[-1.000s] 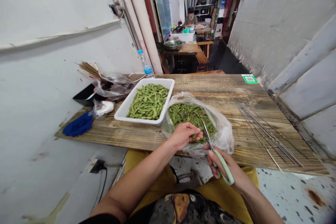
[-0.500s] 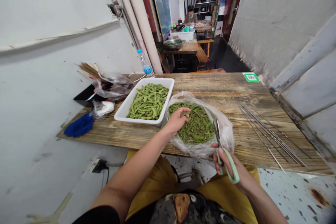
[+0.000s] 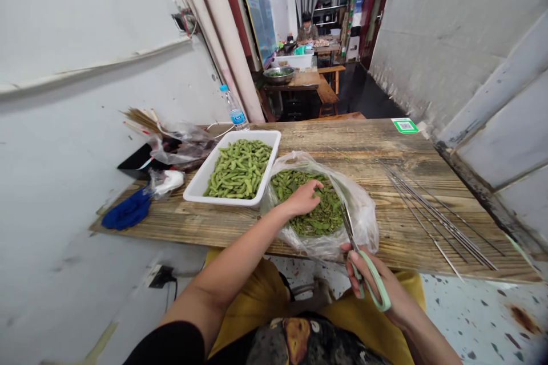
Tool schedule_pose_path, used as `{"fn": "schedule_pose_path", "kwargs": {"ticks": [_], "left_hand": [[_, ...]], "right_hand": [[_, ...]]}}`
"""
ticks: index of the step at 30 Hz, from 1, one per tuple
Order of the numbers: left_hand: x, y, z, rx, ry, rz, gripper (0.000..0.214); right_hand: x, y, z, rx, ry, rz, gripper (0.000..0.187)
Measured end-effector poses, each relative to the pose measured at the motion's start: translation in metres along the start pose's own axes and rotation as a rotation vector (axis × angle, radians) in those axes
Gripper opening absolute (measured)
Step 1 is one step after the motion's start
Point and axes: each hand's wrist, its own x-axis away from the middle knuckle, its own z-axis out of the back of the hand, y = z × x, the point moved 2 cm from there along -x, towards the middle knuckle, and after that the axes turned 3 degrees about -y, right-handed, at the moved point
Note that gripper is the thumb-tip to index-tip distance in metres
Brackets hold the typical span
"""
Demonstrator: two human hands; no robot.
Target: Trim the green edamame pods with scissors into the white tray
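Observation:
My left hand (image 3: 303, 198) is over the clear plastic bag (image 3: 363, 214), its fingers curled together among the green edamame pods (image 3: 314, 227) and loose bits. What its fingertips hold, if anything, is too small to make out. My right hand (image 3: 368, 274) grips a pair of scissors (image 3: 377, 288) with pale green handles at the table's front edge. The blades point up and away over the right side of the bag's mouth. Left of the bag, a white plastic tray (image 3: 191, 190) holds a heap of edamame pods (image 3: 240, 170).
Several metal skewers (image 3: 436, 217) lie on the wooden table (image 3: 325, 136) to the right. At the left are a water bottle (image 3: 237, 109), a blue cloth-like item (image 3: 127, 211), a black tray (image 3: 135, 161) and plastic bags. A person (image 3: 307, 28) sits at a far table.
My left hand has moved right within the bag; the green pod that showed at its fingertips is not distinguishable now. The scissors stay in my right hand, a little lower. The view has shifted slightly.

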Motion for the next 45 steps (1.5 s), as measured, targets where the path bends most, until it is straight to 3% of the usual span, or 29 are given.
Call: {"fn": "schedule_pose_path", "kwargs": {"ticks": [5, 16, 24, 35, 45], "left_hand": [[-0.003, -0.002, -0.005, -0.194, -0.133, -0.003, 0.025], [-0.005, 0.001, -0.01, -0.402, -0.14, -0.108, 0.009], [0.02, 0.009, 0.005, -0.001, -0.04, -0.014, 0.024], [0.045, 0.03, 0.007, 0.297, -0.261, -0.054, 0.021], [0.051, 0.02, -0.011, 0.465, -0.027, 0.099, 0.027]], "right_hand": [[0.003, -0.002, -0.001, 0.016, -0.021, 0.027, 0.047], [0.003, -0.001, 0.0, 0.011, -0.006, 0.001, 0.053], [-0.006, 0.0, -0.001, -0.007, -0.008, 0.011, 0.044], [-0.014, -0.006, -0.007, 0.017, -0.107, 0.028, 0.041], [-0.01, -0.005, -0.005, 0.016, -0.089, 0.022, 0.043]]}}
